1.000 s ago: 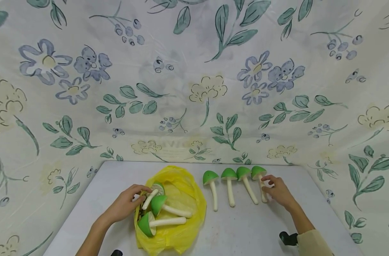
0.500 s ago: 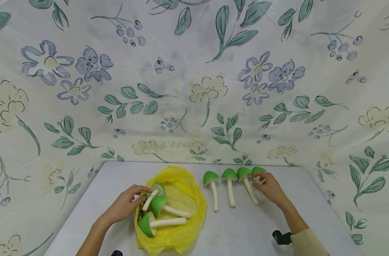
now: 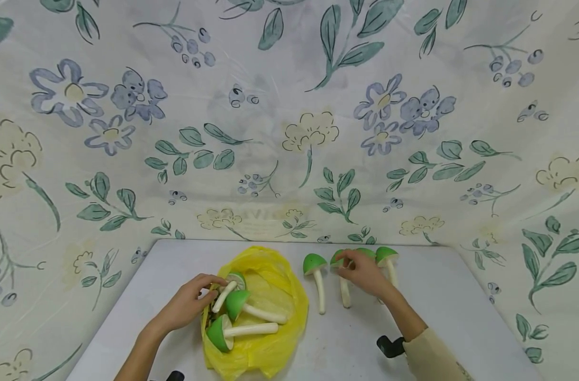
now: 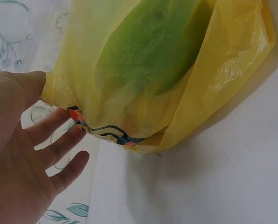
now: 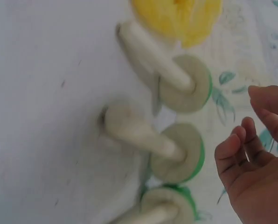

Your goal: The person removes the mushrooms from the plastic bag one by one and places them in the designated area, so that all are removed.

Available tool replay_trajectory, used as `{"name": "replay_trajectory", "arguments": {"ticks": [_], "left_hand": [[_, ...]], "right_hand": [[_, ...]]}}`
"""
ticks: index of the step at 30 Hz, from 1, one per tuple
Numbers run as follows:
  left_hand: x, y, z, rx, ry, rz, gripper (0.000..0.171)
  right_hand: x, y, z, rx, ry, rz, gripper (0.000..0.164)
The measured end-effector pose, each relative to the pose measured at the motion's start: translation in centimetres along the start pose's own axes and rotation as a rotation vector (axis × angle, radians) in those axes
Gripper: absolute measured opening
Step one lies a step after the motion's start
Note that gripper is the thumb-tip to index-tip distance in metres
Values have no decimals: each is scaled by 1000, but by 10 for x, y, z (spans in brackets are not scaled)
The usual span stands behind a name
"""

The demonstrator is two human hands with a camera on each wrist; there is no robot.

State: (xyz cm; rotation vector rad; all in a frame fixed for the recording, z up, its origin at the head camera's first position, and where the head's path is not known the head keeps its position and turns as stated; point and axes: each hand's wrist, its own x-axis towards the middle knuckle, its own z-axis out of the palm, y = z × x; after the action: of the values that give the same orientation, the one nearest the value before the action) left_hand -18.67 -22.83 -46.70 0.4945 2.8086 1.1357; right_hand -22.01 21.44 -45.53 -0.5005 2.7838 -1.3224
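My left hand pinches the left edge of a yellow plastic bag; in the left wrist view its thumb and index finger meet the bag's edge while the other fingers spread. Inside the bag lie 3 toy mushrooms with green caps and white stems, one mushroom in front. My right hand holds nothing, its fingers loosely bent. It passes over a row of several like mushrooms, partly hiding the middle ones. The leftmost mushroom and rightmost mushroom show beside it. A green cap shows through the bag.
The mushrooms and bag rest on a white table. Right behind its far edge hangs a floral cloth, which also rises at both sides. A black wrist mount sits by the right sleeve.
My right hand has left the rightmost mushroom and moved left over the row, with nothing in it. The left hand and the bag have stayed put.
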Motion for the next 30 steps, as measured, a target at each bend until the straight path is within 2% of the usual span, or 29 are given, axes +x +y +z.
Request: {"name": "replay_trajectory", "arguments": {"ticks": [6, 19, 23, 30], "left_hand": [[-1, -2, 1, -9, 2, 2, 27], [0, -2, 1, -2, 1, 17, 26], [1, -4, 3, -4, 2, 22, 26], [0, -4, 2, -1, 2, 17, 27]], "right_hand": [[14, -31, 27, -20, -176, -85, 22], [34, -76, 87, -129, -510, -142, 28], [35, -82, 101, -137, -566, -149, 29], [35, -86, 114, -125, -608, -140, 34]]}}
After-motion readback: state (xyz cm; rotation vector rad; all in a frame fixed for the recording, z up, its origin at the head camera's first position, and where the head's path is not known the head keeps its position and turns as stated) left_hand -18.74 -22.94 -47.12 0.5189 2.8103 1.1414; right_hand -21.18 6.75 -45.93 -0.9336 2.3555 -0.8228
